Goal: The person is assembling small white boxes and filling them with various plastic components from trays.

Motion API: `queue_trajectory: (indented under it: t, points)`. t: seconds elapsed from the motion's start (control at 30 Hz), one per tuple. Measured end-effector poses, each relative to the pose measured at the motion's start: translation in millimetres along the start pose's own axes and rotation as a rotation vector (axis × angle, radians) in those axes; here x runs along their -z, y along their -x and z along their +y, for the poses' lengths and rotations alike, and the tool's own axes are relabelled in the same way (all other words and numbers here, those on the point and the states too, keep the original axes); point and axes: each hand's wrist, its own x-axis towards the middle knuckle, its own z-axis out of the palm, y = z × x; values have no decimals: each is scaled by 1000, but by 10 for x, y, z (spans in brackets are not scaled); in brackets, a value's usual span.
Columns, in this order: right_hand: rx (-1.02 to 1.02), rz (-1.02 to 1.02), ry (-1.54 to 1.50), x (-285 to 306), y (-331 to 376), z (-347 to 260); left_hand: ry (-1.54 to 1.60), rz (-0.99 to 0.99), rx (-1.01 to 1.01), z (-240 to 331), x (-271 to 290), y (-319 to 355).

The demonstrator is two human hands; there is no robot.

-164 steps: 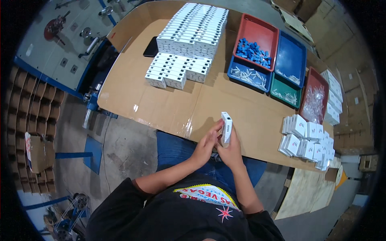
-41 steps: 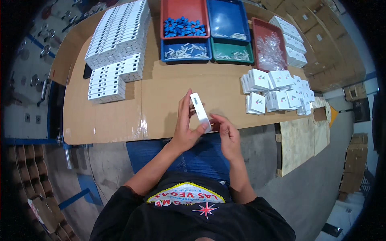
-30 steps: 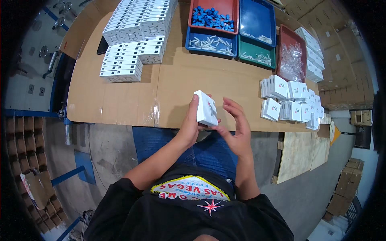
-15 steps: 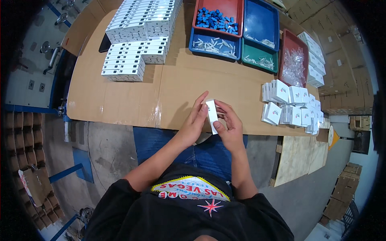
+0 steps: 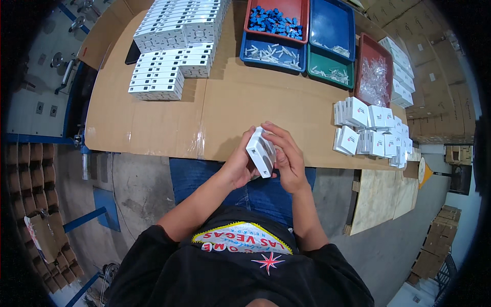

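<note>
A cardboard-covered table (image 5: 153, 128) stretched before the person. At its far left stood rows of stacked white boxes (image 5: 176, 46), tightly packed, with a lower stack stepping down toward the near side. Along the far edge sat a red tray (image 5: 302, 15) filled with small blue parts, a blue tray (image 5: 273, 51) of pale small pieces just in front of it, a second blue tray (image 5: 332, 25) nearly bare, a green tray (image 5: 330, 71) with a few pale pieces, and another red tray (image 5: 365, 56) holding clear plastic bags. To the right lay a loose cluster of small white cartons (image 5: 373, 133), some upright, some tipped, reaching to the table's right edge. Nothing lay between these and the hands; the near middle of the table was bare cardboard.

The small white box (image 5: 261, 153) was held above the table's near edge, tilted, between both hands. The left hand (image 5: 240, 163) was wrapped around its left side and underside, fingers closed on it. The right hand (image 5: 286, 156) was curled over its top and right side, fingertips pressing the box's upper end.
</note>
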Motion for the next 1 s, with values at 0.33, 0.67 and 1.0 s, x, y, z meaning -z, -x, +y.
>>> queue_trajectory:
  t: [0.33,0.67,1.0]
  points:
    - [-107,84,228,-244,-65,26,-213,28,94,-145,72,-39]
    - [-543,194,194,-358,-30,286,125,82,65,-222,26,-62]
    - [-184,301,-15,-368,-37,197,47,146,-187,-319,66,-39]
